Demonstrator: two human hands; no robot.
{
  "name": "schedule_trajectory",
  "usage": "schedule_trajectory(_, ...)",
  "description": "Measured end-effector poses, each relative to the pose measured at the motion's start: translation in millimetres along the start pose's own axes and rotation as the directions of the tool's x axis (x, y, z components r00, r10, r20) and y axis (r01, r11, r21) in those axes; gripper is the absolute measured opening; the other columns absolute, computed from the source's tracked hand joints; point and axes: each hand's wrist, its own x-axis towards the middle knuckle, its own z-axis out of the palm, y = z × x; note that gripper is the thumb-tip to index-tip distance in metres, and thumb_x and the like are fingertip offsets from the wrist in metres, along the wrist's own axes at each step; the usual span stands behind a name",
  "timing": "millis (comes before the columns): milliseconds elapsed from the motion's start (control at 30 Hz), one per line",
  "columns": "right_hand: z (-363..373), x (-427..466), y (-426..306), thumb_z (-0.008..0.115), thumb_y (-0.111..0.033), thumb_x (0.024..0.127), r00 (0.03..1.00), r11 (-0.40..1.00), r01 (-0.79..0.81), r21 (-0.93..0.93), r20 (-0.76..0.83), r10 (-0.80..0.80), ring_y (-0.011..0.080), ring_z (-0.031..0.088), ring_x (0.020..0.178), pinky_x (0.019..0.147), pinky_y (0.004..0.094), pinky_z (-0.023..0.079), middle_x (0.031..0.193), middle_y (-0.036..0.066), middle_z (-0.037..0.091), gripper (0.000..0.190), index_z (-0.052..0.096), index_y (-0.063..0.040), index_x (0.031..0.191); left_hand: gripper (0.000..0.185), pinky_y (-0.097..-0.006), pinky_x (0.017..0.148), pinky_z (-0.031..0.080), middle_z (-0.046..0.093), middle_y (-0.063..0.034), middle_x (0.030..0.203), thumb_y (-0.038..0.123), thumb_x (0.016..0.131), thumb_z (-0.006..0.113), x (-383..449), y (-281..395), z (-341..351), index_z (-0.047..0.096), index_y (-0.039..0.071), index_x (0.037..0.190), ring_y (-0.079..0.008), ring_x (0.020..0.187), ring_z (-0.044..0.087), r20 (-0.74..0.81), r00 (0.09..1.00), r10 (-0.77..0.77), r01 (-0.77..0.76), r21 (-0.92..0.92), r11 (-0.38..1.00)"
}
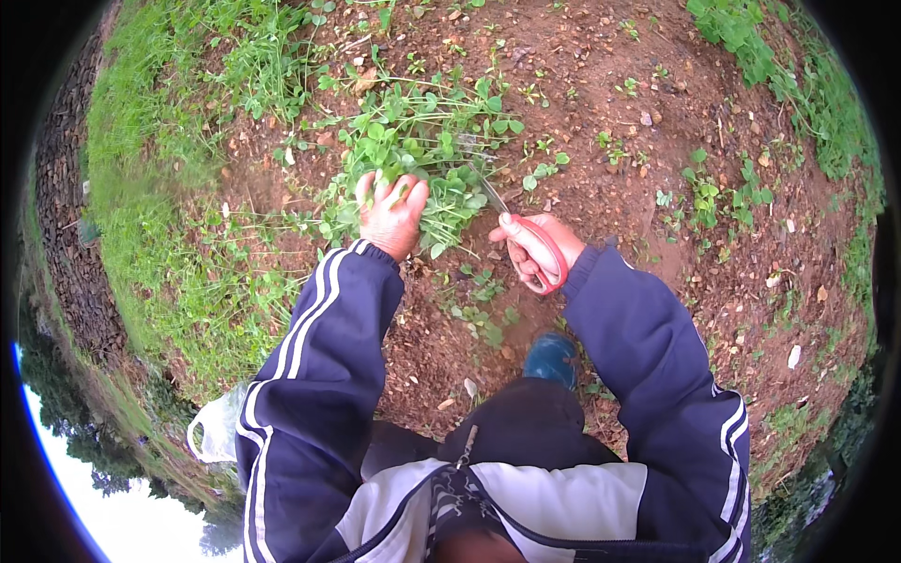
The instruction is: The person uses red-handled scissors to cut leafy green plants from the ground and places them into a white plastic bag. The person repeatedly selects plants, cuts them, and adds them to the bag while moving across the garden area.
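My left hand [391, 217] grips a bunch of leafy green stems [394, 137] with rounded leaflets, its fingers partly hidden among the leaves. Cut-looking stem ends [450, 232] stick out below and right of that hand. In my right hand [538, 246] is a pair of scissors [552, 262] with red handles. The scissors' metal blades point up and left, and their tips reach the right edge of the bunch. Leaves partly cover the tips, so how far apart the blades stand is unclear.
Reddish stony soil [598, 91] surrounds the plants, with small seedlings [704, 193] to the right. Dense low greenery [162, 141] grows at left. A white plastic bag [217, 426] lies beside my left sleeve. My blue boot [551, 359] stands below the scissors.
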Motion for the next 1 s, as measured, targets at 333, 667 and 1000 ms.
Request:
schedule_trajectory(333,3,13,13,0.048,-0.064,0.082,0.991,0.990,-0.131,-0.046,0.035,0.132,0.0114,0.054,0.069,0.059,0.0295,0.052,0.081,0.002,0.053,0.068,0.050,-0.003,0.113,0.045,-0.0463,0.098,0.037,0.045,-0.0072,0.124,0.000,0.063,0.059,-44,-23,9,0.055,0.009,0.107,-0.0251,0.107,0.052,0.259,0.938,0.231,-0.180,-0.207,0.962)
schedule_trajectory(667,-1,9,10,0.040,-0.053,0.092,0.991,0.991,-0.127,0.043,0.052,0.124,0.0116,0.050,0.061,0.058,0.0308,0.048,0.074,0.000,0.051,0.059,0.041,-0.001,0.120,0.085,-0.0487,0.088,0.046,0.029,-0.0138,0.144,-0.006,0.074,0.048,44,-8,24,0.016,0.030,0.144,-0.0411,0.108,0.051,0.503,0.843,-0.193,0.291,-0.123,0.949)
schedule_trajectory(1000,-2,7,10,0.051,-0.059,0.084,0.997,0.997,-0.082,0.000,0.003,0.082,0.0113,0.051,0.057,0.050,0.0291,0.049,0.075,0.001,0.052,0.064,0.048,-0.003,0.116,0.033,-0.0592,0.093,0.034,0.050,-0.0162,0.124,0.006,0.075,0.055,45,2,22,0.054,0.010,0.107,-0.0285,0.110,0.052,0.488,0.833,-0.259,0.297,-0.001,0.955)
